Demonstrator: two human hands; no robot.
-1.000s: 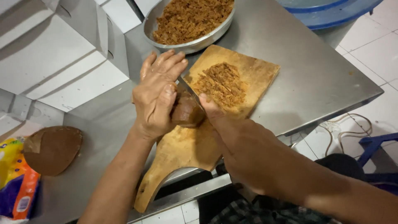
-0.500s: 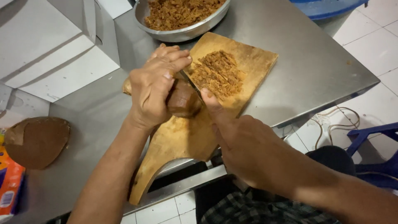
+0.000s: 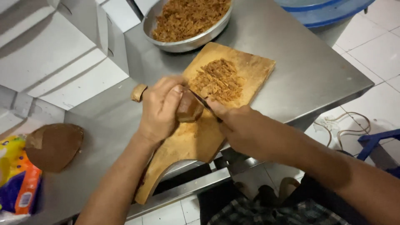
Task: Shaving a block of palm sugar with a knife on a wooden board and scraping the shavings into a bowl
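Metal bowl (image 3: 187,41) at worktop (image 3: 300,75) back edge, full of brown shavings (image 3: 187,16). Wooden cutting board (image 3: 200,137) carries a smaller shaved pile (image 3: 218,80). Left hand (image 3: 160,110) curled over a brown block (image 3: 189,107) on the board, fingers pressed together; right hand (image 3: 243,129) closed on a knife (image 3: 204,104), blade against the block. Stainless worktop, white tiled floor (image 3: 366,46), another brown slab (image 3: 54,146) far left.
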